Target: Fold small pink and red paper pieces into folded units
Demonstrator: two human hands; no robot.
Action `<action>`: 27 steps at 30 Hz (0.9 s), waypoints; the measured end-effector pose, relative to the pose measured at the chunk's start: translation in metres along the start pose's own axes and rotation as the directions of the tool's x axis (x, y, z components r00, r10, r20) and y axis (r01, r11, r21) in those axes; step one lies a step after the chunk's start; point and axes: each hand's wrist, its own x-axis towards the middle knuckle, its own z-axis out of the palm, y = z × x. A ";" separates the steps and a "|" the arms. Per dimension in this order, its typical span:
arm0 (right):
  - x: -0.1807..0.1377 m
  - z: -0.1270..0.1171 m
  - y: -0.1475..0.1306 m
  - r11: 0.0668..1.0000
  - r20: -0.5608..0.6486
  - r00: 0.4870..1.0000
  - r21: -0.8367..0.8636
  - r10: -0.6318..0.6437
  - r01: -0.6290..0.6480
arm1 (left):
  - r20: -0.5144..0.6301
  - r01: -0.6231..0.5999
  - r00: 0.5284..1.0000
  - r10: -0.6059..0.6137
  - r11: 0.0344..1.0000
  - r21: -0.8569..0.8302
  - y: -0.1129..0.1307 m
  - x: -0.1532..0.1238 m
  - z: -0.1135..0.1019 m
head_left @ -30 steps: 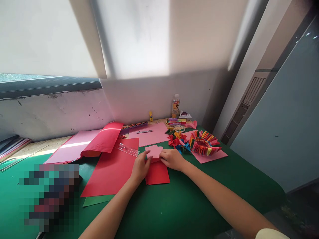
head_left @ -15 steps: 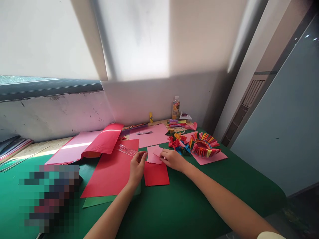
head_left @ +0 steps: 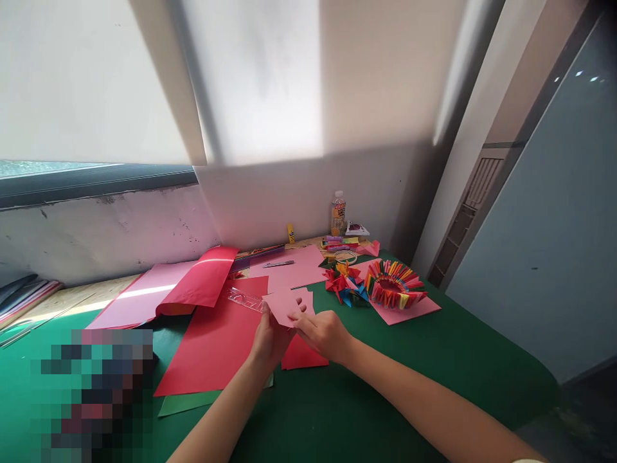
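Note:
Between my hands is a small pink sheet of paper, lifted off the table and tilted towards me. My left hand grips its left edge, thumb on the near side. At its lower right corner the fingers of my right hand pinch the paper. Behind it another pink paper piece shows in part. Under my hands lie small red paper squares, partly covered. To the left is a large red sheet with a clear plastic ruler on it.
Colourful folded paper stars and a ring of folded paper sit on the right. Behind are a bottle, a yellow glue stick and a pen-like cutter on pink paper. A blurred object lies front left.
The small pink sheet has been picked up from the pile and moved left into my left hand. My right hand has come slightly lower and nearer to the left one.

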 end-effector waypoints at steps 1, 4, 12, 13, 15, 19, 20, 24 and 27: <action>0.000 0.000 -0.001 1.000 0.006 1.000 0.006 -0.010 0.010 | -0.014 0.003 1.000 -0.003 1.000 0.008 0.001 0.000 0.000; 0.000 -0.002 -0.003 0.997 0.031 0.999 0.075 -0.026 0.024 | -0.099 0.020 0.995 -0.014 0.998 0.057 0.002 0.002 -0.003; 0.006 -0.009 0.005 0.794 0.017 0.898 0.460 0.440 -0.398 | -0.166 0.022 0.986 0.012 0.980 0.197 0.001 0.000 -0.005; 0.007 -0.008 0.007 0.730 0.046 0.867 0.518 0.497 -0.446 | -0.159 0.019 0.987 0.012 0.981 0.194 0.000 -0.001 -0.004; 0.008 -0.005 0.012 0.577 0.138 0.810 0.634 0.570 -0.514 | -0.159 0.035 0.987 -0.002 0.978 0.206 0.000 -0.003 -0.003; 0.007 0.005 0.019 0.310 0.291 0.731 0.764 0.617 -0.566 | -0.154 0.049 0.988 -0.004 0.954 0.294 -0.001 -0.006 -0.002; 0.007 0.006 0.019 0.273 0.314 0.727 0.779 0.611 -0.565 | -0.143 0.039 0.990 0.007 0.947 0.319 -0.001 -0.007 -0.001; 0.007 0.008 0.018 0.224 0.343 0.741 0.806 0.578 -0.548 | -0.124 0.032 0.992 0.019 0.918 0.396 0.000 -0.009 0.000; 0.008 0.006 0.016 0.242 0.335 0.741 0.799 0.582 -0.550 | -0.136 0.052 0.991 0.012 0.890 0.452 0.000 -0.010 0.002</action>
